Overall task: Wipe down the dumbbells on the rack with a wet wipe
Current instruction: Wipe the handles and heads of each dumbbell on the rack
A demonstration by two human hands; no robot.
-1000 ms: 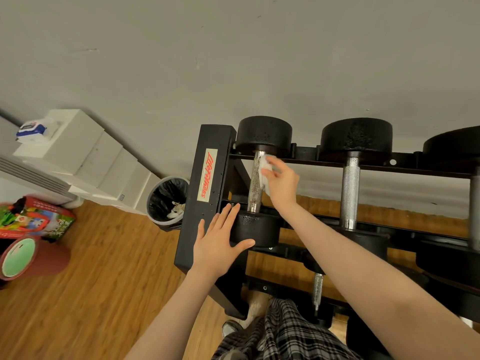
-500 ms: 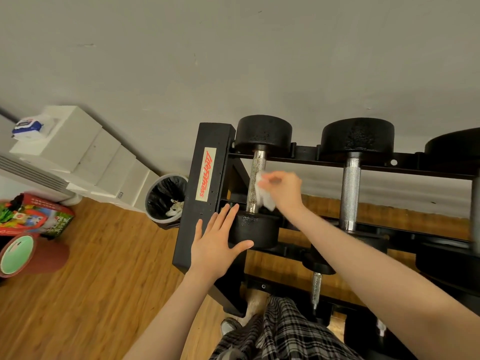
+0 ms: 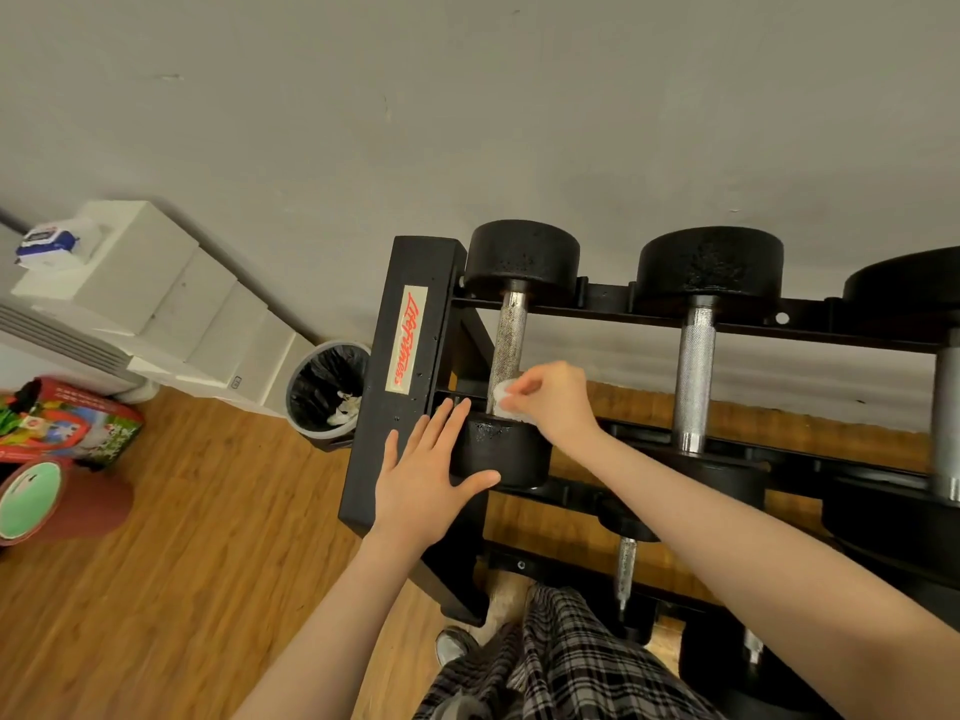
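Both hands work at the leftmost dumbbell (image 3: 511, 366) on the top tier of a black rack (image 3: 402, 376); the right hand (image 3: 553, 402) has its fingers curled around a small white wet wipe (image 3: 504, 400), pinching it against the lower end of the knurled metal handle (image 3: 509, 345), just above the near weight head; the left hand (image 3: 423, 472) lies flat with fingers spread, palm pressed on the near black head (image 3: 501, 452) and partly on the rack's end post, thumb pointing toward 3 o'clock.

That dumbbell's long axis runs from 12 o'clock, where its far head sits against the grey wall, to 6 o'clock, where the near head rests under the left hand; the handle stretches between the two rails. The right hand is the nearer one to the handle and already touches it through the wipe; the bare length of handle lies at 12 o'clock from that hand, so a stroke would likely travel up along the axis.

A second dumbbell (image 3: 696, 376) lies parallel at 3 o'clock of the first, well apart from both hands, and a third is partly cut off at the right edge; more dumbbells sit on the lower tier. At 9 o'clock from the rack stands a lined waste bin (image 3: 324, 392) on the wooden floor.
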